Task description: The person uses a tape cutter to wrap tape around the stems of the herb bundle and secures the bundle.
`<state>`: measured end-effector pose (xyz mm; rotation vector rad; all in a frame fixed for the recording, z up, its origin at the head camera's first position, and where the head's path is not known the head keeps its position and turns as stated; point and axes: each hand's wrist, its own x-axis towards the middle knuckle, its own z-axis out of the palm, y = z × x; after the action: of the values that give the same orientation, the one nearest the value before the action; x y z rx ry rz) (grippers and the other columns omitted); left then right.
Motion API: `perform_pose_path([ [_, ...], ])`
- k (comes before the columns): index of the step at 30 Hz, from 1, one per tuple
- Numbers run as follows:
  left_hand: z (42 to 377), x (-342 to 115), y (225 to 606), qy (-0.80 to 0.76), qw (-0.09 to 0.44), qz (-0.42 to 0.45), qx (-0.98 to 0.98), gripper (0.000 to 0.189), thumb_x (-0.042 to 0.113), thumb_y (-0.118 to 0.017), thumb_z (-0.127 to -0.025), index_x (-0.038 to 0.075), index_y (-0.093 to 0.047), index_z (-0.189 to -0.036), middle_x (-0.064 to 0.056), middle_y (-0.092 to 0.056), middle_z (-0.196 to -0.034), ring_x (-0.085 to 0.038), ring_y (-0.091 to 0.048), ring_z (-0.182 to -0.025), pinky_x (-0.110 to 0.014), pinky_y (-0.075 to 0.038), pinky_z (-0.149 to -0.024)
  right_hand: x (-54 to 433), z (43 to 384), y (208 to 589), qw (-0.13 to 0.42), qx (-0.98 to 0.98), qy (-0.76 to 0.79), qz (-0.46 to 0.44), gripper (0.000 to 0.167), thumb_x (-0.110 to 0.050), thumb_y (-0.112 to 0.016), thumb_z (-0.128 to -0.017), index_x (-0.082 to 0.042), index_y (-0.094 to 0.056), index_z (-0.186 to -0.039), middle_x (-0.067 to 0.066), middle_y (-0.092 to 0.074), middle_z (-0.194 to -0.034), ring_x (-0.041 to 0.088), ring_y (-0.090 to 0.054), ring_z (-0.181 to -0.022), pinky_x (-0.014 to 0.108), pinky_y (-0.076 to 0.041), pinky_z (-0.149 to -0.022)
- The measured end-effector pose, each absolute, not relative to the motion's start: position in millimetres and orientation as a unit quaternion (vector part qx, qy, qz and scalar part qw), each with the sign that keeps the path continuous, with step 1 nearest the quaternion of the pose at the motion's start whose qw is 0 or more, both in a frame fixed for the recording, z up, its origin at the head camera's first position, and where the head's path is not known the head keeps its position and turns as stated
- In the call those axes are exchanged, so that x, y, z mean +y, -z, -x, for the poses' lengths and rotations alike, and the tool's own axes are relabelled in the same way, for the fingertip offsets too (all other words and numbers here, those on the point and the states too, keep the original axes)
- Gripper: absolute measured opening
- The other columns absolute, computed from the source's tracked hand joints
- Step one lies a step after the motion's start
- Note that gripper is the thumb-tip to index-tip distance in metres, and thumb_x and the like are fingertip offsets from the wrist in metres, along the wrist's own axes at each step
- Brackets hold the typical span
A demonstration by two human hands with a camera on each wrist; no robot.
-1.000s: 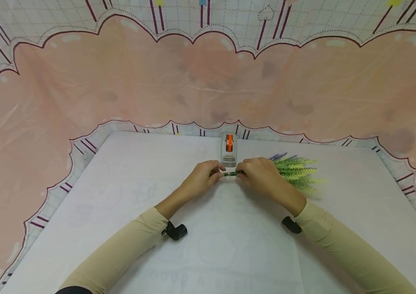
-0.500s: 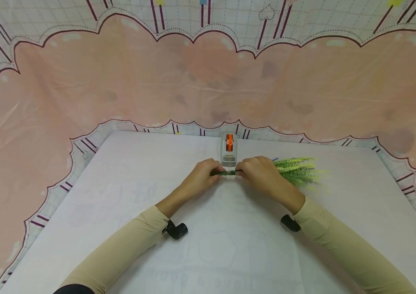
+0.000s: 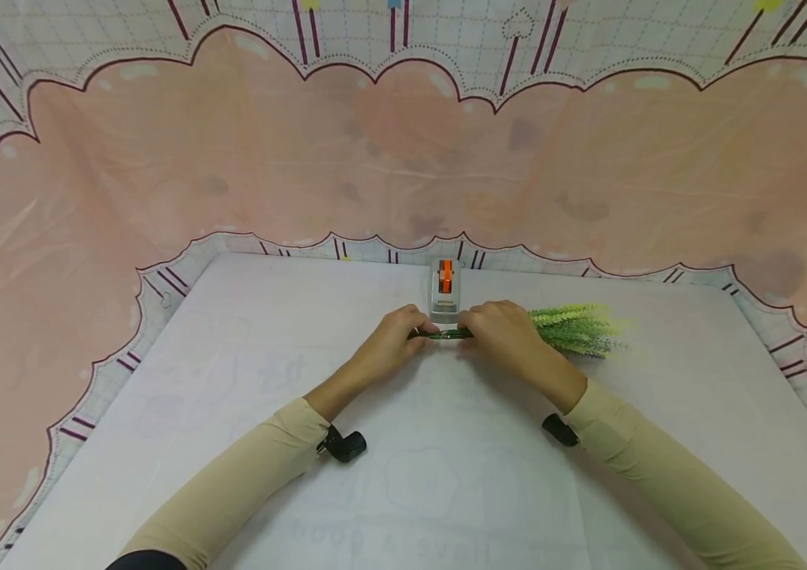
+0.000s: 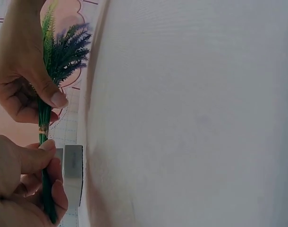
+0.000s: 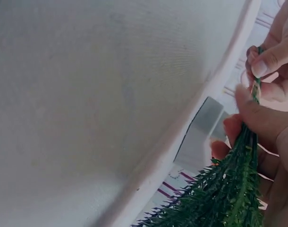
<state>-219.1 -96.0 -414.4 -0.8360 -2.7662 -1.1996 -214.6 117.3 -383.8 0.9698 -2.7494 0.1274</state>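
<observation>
A bunch of artificial lavender (image 3: 574, 326), with yellow-green and purple sprigs, lies level between my hands, its heads to the right. My left hand (image 3: 397, 336) pinches the green stems near their cut ends. Closer to the heads, my right hand (image 3: 506, 336) grips the same stems, its fingers curled round them. Between the two hands, a thin tan band of tape (image 4: 43, 129) circles the stems in the left wrist view. The purple sprigs (image 4: 74, 47) show best there. Just beyond the hands stands a grey tape dispenser (image 3: 443, 309) with an orange roll.
A white table (image 3: 389, 475) spreads under both arms, with faint lettering showing through its cover. A patterned cloth (image 3: 346, 174) in peach and white hangs behind and round its edges. Black wrist cameras (image 3: 346, 446) sit on both cuffs.
The bunch has turned about its length between my fingers: purple sprigs at its top edge have gone from sight and dark ones show low down. Both hands stay nearly in place.
</observation>
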Motion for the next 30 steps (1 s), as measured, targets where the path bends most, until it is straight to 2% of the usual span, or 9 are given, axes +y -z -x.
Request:
perform_pose_path([
  [5,218.1,-96.0,413.6,0.381,0.006,0.265,-0.886,0.015,-0.003,-0.075,-0.088,0.001,-0.076,-0.102,-0.009,-0.065,-0.093,-0.019,-0.061,-0.088,-0.032,-0.051,-0.08,115.4,215.3,384.2,0.117,-0.938,-0.034,-0.323,0.015,-0.02,-0.084,-0.084,-0.01,-0.074,-0.09,0.002,-0.072,-0.077,0.021,-0.066,-0.067,0.043,-0.055,-0.07],
  [11,218.8,-96.3,412.8,0.375,0.001,0.264,-0.889,0.015,-0.004,-0.073,-0.089,0.001,-0.077,-0.102,-0.008,-0.065,-0.092,-0.016,-0.058,-0.085,-0.029,-0.05,-0.077,116.8,216.1,386.6,0.114,-0.942,-0.039,-0.313,0.022,-0.024,-0.085,-0.084,-0.01,-0.069,-0.089,0.004,-0.069,-0.074,0.022,-0.065,-0.065,0.043,-0.052,-0.063],
  [19,220.0,-96.5,413.3,0.361,-0.001,0.263,-0.895,0.015,-0.003,-0.071,-0.091,0.0,-0.077,-0.105,-0.009,-0.066,-0.092,-0.016,-0.055,-0.08,-0.027,-0.046,-0.072,117.9,216.1,387.4,0.111,-0.941,-0.045,-0.318,0.018,-0.025,-0.083,-0.087,-0.011,-0.074,-0.093,0.001,-0.069,-0.084,0.02,-0.065,-0.069,0.041,-0.054,-0.065],
  [25,220.3,-97.1,412.2,0.354,0.003,0.266,-0.896,0.017,-0.004,-0.069,-0.092,0.0,-0.078,-0.105,-0.008,-0.066,-0.089,-0.014,-0.054,-0.077,-0.025,-0.045,-0.069,119.4,215.6,388.6,0.119,-0.937,-0.053,-0.323,0.016,-0.025,-0.082,-0.087,-0.012,-0.076,-0.094,0.001,-0.06,-0.085,0.017,-0.056,-0.06,0.038,-0.05,-0.058],
  [30,221.8,-97.5,412.0,0.356,0.01,0.274,-0.893,0.017,-0.004,-0.068,-0.093,-0.001,-0.079,-0.105,-0.007,-0.064,-0.084,-0.012,-0.054,-0.074,-0.023,-0.046,-0.067,119.7,215.9,388.1,0.116,-0.938,-0.052,-0.323,0.015,-0.025,-0.081,-0.088,-0.013,-0.078,-0.096,0.001,-0.061,-0.085,0.015,-0.055,-0.059,0.036,-0.05,-0.057],
])
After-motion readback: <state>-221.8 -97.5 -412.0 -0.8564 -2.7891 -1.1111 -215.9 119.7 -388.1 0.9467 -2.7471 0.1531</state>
